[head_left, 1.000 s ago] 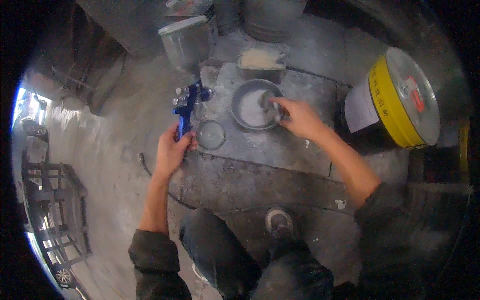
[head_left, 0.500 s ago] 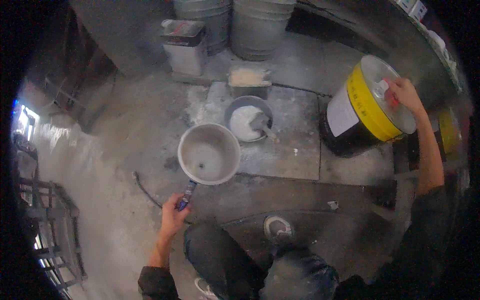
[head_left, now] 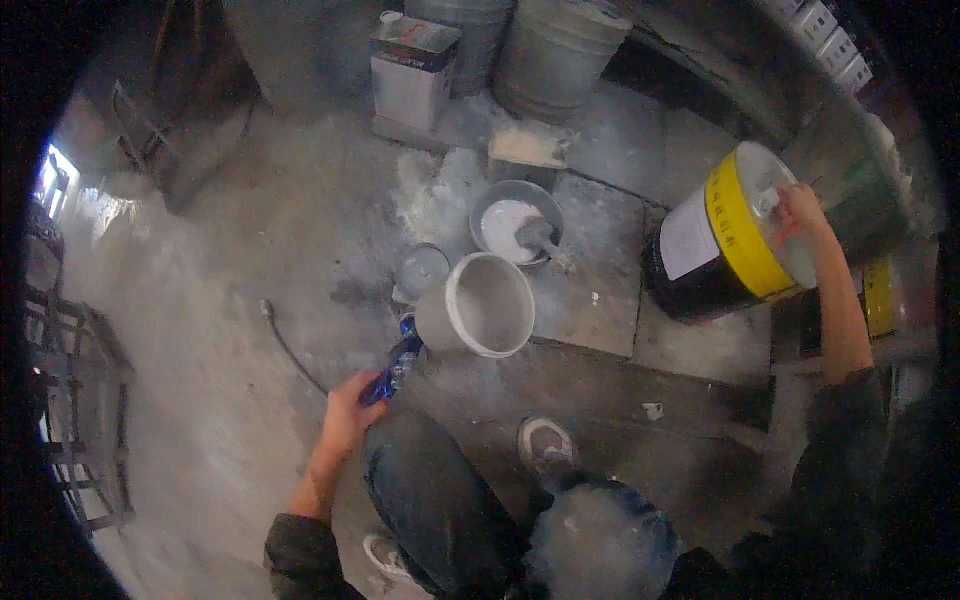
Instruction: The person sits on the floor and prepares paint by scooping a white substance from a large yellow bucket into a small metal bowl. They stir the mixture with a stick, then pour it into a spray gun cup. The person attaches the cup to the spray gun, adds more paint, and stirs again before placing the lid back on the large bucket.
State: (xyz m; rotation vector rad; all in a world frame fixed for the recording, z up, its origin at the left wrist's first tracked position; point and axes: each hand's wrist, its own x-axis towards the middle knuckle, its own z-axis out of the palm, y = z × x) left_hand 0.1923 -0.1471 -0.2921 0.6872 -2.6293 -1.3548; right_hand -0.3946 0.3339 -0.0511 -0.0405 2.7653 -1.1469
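My left hand is wrapped round the blue-covered handle of a pale saucepan. The pan is held above the floor, tipped so its mouth turns right; no contents can be made out inside. At the right, my right hand is closed on a red grip at the top of a black and yellow drum. The drum leans to one side, and the fingers partly hide the grip. Just beyond the pan sits a round basin of white material, with a brush-like tool resting in it.
A round metal lid or can lies left of the basin. Farther back stand a rectangular tin, a block with a pale top and large grey buckets. A hose crosses the floor at left, near a metal frame.
The pan has moved right and tipped over toward the right, uncovering the round metal lid or can. My right hand keeps its hold on the drum, and the view has shifted slightly.
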